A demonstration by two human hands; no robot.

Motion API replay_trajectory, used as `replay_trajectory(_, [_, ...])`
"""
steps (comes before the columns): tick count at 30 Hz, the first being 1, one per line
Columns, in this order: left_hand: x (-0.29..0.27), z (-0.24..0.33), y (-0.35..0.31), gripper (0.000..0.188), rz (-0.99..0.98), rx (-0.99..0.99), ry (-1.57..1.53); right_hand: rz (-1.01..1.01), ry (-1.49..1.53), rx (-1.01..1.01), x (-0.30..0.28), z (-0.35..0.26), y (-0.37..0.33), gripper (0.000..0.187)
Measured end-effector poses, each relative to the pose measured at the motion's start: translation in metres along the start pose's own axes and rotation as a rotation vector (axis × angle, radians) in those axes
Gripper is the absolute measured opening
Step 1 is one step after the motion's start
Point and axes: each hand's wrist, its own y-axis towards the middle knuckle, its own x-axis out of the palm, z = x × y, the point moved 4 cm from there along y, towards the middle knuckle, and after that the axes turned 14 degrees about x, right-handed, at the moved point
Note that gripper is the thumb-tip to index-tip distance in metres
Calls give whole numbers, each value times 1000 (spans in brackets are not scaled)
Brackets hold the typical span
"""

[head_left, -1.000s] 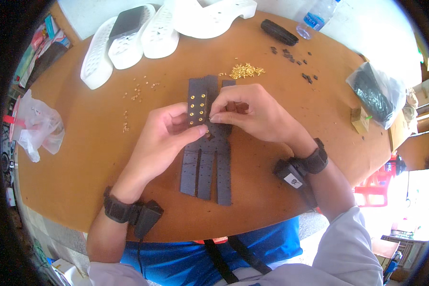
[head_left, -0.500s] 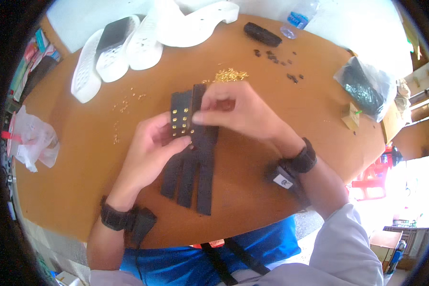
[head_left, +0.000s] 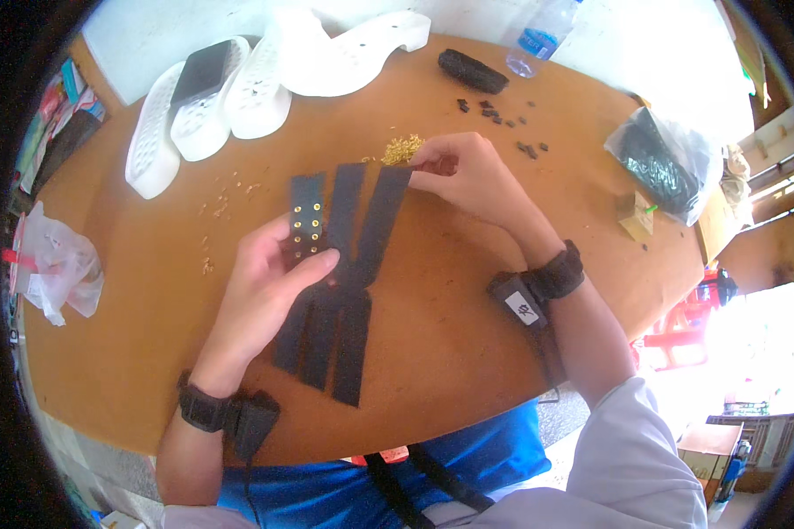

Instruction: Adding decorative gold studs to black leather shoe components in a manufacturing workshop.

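Note:
A black shoe upper (head_left: 351,212), cut into several long strips at both ends, lies over the table in front of me. Two columns of gold eyelets (head_left: 306,230) sit in its left strip. My left hand (head_left: 278,273) grips the piece by that strip, thumb on top and fingers mostly hidden underneath. At the far end of the right strip, the thumb and forefinger of my right hand (head_left: 468,181) pinch its corner. That strip fans out to the right. Just beyond these fingertips is a heap of small gold eyelets (head_left: 400,148).
White shoe soles (head_left: 260,108) stand at the back left, a dark flat block (head_left: 200,74) on one. Farther right are a black roll (head_left: 473,72), black scraps (head_left: 490,111), a plastic bottle (head_left: 538,41) and a bagged black bundle (head_left: 666,159). A plastic bag (head_left: 66,264) lies left.
My right hand has moved from the eyelet rows to the right strip's far end. The strips have spread apart, and the piece has shifted slightly left with my left hand.

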Motion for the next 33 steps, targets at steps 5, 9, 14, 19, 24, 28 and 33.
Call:
replay_trajectory(5, [0,-3,0,16,32,-29,0,8,-71,-66,2,-4,-3,16])
replay_trajectory(9, [-1,-4,0,15,27,-22,-6,4,-80,-85,3,-5,-4,13])
replay_trajectory(14, [-2,-3,0,15,27,-14,-6,-9,-115,-118,3,-8,-6,16])
replay_trajectory(19, [-2,-3,0,21,1,-32,7,7,-125,-105,3,-10,-6,14])
replay_trajectory(24, [-1,-2,0,16,30,-19,13,3,-93,-114,5,-9,-5,12])
replay_trajectory(28, [-1,-2,0,15,24,-8,15,-1,-110,-124,3,-16,-8,10])
replay_trajectory(33, [1,0,1,14,27,-13,13,-3,-114,-132,3,-11,-7,9])
